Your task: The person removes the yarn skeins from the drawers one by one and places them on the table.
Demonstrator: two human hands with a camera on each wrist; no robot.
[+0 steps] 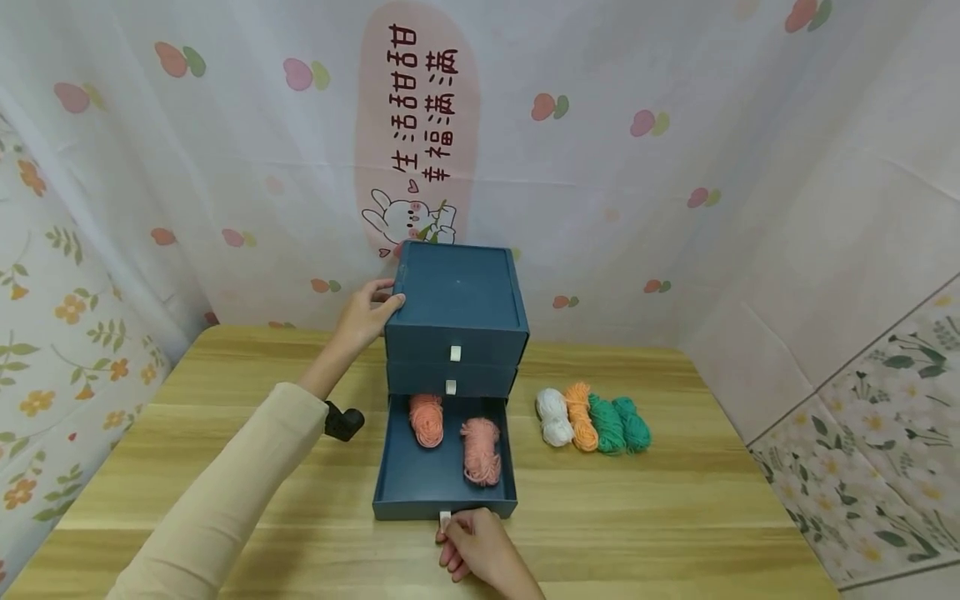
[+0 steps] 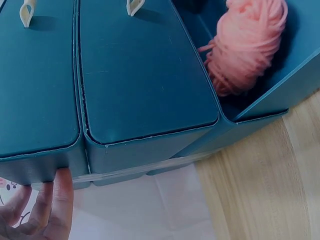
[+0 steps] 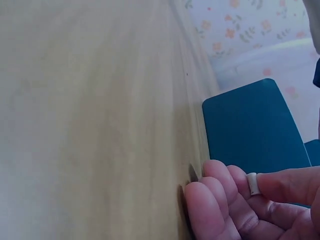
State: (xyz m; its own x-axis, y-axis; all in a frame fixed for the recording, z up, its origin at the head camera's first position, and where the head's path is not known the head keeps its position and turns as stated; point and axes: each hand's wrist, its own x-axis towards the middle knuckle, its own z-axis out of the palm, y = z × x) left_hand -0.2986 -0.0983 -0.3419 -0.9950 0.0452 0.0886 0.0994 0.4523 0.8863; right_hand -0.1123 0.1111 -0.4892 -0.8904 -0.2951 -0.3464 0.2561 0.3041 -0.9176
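Note:
A dark blue box of three drawers [image 1: 459, 287] stands on the table with its bottom drawer [image 1: 412, 492] pulled out. Inside that drawer lie an orange-pink yarn skein [image 1: 427, 422] at the back left and a paler pink skein [image 1: 481, 454] at the right. My left hand [image 1: 369, 310] steadies the box at its upper left edge, fingers straight against the side [image 2: 47, 205]. Down at the drawer front, my right hand [image 1: 480, 546] pinches the white pull tab [image 3: 253, 184] between thumb and forefinger; its other fingers curl loosely near the tabletop.
To the right of the box, white [image 1: 554, 417], orange [image 1: 581, 417] and two green yarn skeins [image 1: 618, 423] lie side by side. A small black object [image 1: 344, 422] sits left of the box, by my left sleeve. Behind the table hangs a printed curtain [image 1: 600, 167].

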